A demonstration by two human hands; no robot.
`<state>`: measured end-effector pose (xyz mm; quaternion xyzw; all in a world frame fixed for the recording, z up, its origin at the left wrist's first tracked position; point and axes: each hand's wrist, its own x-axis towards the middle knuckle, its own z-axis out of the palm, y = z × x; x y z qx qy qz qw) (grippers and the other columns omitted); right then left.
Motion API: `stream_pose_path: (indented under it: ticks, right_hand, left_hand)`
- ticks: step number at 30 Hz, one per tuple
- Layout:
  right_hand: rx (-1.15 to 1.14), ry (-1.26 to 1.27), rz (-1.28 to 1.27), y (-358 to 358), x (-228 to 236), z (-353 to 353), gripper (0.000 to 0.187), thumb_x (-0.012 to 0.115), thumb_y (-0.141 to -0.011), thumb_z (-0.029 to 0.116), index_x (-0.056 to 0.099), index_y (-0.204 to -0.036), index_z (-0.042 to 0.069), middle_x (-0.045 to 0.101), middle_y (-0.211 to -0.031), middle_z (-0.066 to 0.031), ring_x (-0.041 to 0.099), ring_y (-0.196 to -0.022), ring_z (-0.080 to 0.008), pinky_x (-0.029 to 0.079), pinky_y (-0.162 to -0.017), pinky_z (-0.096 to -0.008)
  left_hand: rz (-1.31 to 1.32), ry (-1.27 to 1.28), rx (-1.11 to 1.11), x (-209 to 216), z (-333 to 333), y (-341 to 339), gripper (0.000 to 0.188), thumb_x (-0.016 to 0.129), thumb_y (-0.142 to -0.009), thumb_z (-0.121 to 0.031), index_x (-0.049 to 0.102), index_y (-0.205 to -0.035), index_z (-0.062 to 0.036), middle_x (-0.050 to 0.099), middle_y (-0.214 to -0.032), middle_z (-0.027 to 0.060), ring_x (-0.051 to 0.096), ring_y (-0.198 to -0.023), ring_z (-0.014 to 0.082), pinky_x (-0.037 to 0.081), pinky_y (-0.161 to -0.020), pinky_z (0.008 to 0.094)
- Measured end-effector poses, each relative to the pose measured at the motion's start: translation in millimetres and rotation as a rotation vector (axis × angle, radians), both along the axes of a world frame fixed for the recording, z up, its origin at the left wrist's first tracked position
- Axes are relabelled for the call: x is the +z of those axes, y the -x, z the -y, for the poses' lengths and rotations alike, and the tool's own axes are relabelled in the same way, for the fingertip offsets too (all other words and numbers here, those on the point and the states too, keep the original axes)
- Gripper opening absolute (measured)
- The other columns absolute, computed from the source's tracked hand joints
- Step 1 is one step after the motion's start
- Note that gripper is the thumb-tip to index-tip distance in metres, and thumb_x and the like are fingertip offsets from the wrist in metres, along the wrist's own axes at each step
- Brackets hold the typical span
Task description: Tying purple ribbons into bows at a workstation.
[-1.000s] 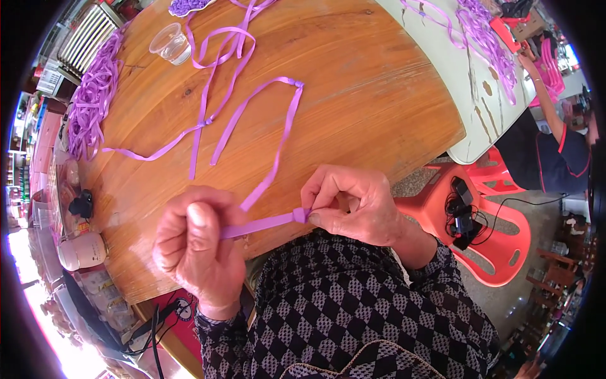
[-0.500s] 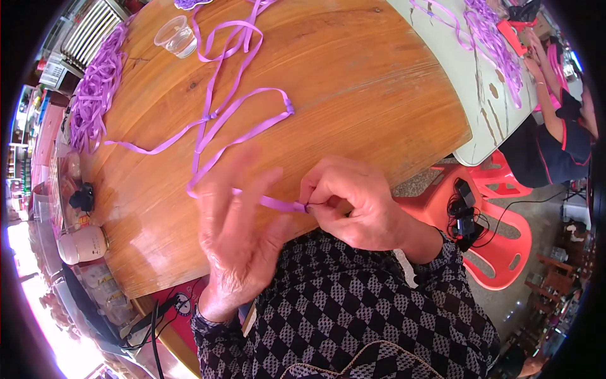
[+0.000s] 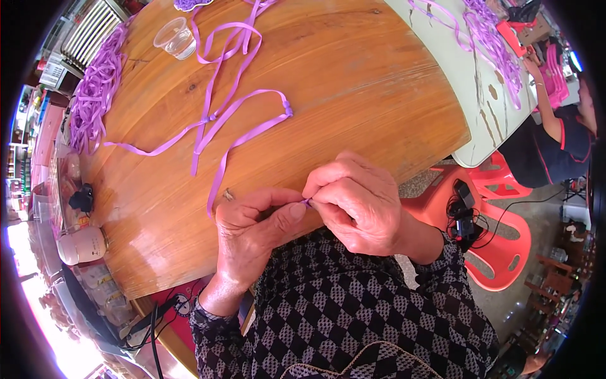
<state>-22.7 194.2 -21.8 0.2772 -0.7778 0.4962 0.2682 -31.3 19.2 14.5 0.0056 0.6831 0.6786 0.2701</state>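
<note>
A long purple ribbon (image 3: 243, 140) with small darker purple bands on it lies in loops over the wooden table (image 3: 353, 95). Part of it runs down to my left hand (image 3: 252, 230), whose thumb and forefinger are closed on the ribbon. Fingertip to fingertip with it, my right hand (image 3: 360, 205) pinches the same ribbon near the table's front edge. Only a tiny purple bit shows between the two pinches; my fingers hide the rest.
A clear plastic cup (image 3: 177, 41) stands at the far left, beside a heap of purple ribbons (image 3: 98, 91). A white table (image 3: 464, 95) adjoins on the right, where another person's arm (image 3: 543, 95) reaches in. Below it is a red plastic stool (image 3: 499, 252) with black cables.
My left hand has gone from raised, spread fingers to a pinch against my right fingertips. The ribbon's near stretch has shifted and less of it shows between my hands.
</note>
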Motion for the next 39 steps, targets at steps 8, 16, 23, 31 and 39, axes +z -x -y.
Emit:
stream_pose_path:
  ticks: [8, 16, 23, 31, 39]
  right_hand:
    - [0.022, 0.100, 0.161, -4.5, -1.1, -3.5, 0.017, 0.067, -0.068, -0.008, 0.058, -0.078, 0.002, 0.061, -0.087, -0.0092, 0.053, -0.064, -0.0167, 0.041, -0.052, -0.0262]
    - [0.004, 0.170, 0.290, -8.0, 2.9, -3.5, 0.010, 0.068, -0.072, -0.005, 0.060, -0.077, 0.000, 0.061, -0.085, -0.0103, 0.055, -0.069, -0.0137, 0.044, -0.056, -0.0234]
    - [0.013, 0.177, 0.305, -9.9, 4.3, -5.8, 0.011, 0.068, -0.072, -0.004, 0.061, -0.079, 0.000, 0.061, -0.086, -0.0106, 0.056, -0.069, -0.0128, 0.044, -0.056, -0.0220]
    - [0.050, 0.191, 0.297, -9.5, 2.7, -9.7, 0.017, 0.070, -0.071, -0.001, 0.062, -0.086, -0.001, 0.061, -0.091, -0.0108, 0.057, -0.071, -0.0127, 0.045, -0.058, -0.0226]
    - [0.052, 0.201, 0.406, -8.8, 8.2, -3.5, 0.036, 0.075, -0.067, 0.006, 0.064, -0.101, 0.002, 0.060, -0.092, -0.0067, 0.056, -0.074, -0.0129, 0.045, -0.060, -0.0253]
  left_hand:
    - [-0.050, -0.039, 0.083, -11.0, -3.5, -3.3, 0.014, 0.067, -0.081, -0.009, 0.066, -0.088, 0.0023, 0.062, -0.079, -0.0008, 0.052, -0.070, 0.0040, 0.043, -0.062, 0.0167]
    - [0.050, -0.018, 0.072, -1.8, -1.8, -2.3, 0.016, 0.067, -0.081, -0.011, 0.065, -0.090, 0.0022, 0.061, -0.074, -0.0018, 0.051, -0.067, 0.0027, 0.041, -0.059, 0.0164]
    - [0.036, -0.014, 0.086, -7.7, -1.0, -3.9, 0.013, 0.067, -0.080, -0.009, 0.065, -0.087, 0.0021, 0.062, -0.077, -0.0012, 0.052, -0.068, 0.0029, 0.042, -0.061, 0.0164]
    - [-0.226, -0.062, 0.105, -15.7, -5.8, -1.9, 0.009, 0.066, -0.080, -0.005, 0.065, -0.086, 0.0019, 0.060, -0.071, -0.0006, 0.052, -0.066, 0.0051, 0.041, -0.060, 0.0166]
    - [0.217, -0.208, 0.227, -7.8, -13.2, -1.7, 0.015, 0.069, -0.077, -0.009, 0.064, -0.082, 0.0037, 0.058, -0.062, 0.0024, 0.047, -0.050, 0.0055, 0.035, -0.046, 0.0172]
